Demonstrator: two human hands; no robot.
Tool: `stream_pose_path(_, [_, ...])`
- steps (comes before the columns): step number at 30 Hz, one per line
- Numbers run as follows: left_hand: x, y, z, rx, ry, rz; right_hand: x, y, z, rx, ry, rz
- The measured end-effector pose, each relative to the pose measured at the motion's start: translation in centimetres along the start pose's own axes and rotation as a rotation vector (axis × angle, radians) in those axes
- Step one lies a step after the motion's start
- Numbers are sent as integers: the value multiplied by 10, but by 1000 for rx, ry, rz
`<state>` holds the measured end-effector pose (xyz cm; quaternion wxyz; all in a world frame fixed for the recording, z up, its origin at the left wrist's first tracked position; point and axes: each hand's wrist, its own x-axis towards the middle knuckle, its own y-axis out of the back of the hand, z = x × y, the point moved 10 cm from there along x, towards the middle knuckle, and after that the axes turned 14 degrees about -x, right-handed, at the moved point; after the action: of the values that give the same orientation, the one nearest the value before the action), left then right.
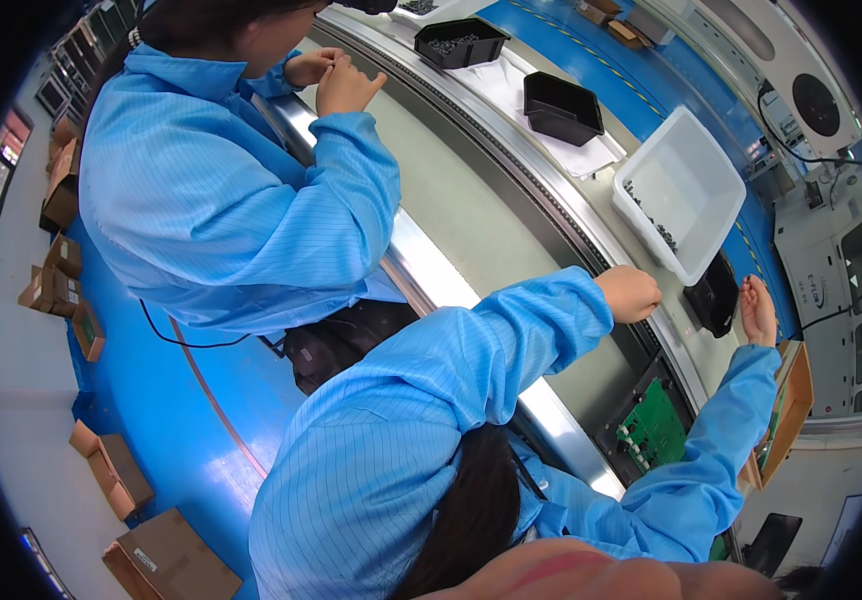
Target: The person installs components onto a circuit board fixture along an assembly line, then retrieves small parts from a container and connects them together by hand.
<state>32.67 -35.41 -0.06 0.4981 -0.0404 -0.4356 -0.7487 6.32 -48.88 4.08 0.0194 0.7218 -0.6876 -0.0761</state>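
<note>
My left hand (pixel 631 293) is held above the conveyor line, its fingers curled closed; whatever may be inside them is hidden. To the right, my right hand (pixel 759 314) is raised beside a black bin (pixel 715 295), fingertips bent together, and I cannot make out anything between them. Part of that bin lies beneath a large white tub (pixel 696 180), which has small dark parts along its left side. Below and between my hands, a green circuit board (pixel 655 428) with white and dark components along its lower left side sits in a dark carrier on the line.
A co-worker in a blue smock (pixel 231 200) works at the left, hands together over the line. Beyond the conveyor rail stand a black bin of small parts (pixel 459 45) and another black bin (pixel 563 108). A cardboard box (pixel 786 415) stands beside my right forearm.
</note>
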Motion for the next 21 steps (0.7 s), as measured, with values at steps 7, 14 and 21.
stream_pose_path(7, [-2, -8, 2, -3, -7, -49, -57, 26, 11, 311, -20, 92])
stream_pose_path(14, [-4, -14, 10, -165, -59, -94, -149, -46, 6, 523, -135, -120])
stream_pose_path(21, [-24, -71, 55, -331, -165, -428, -218, -68, 26, 861, -54, -354])
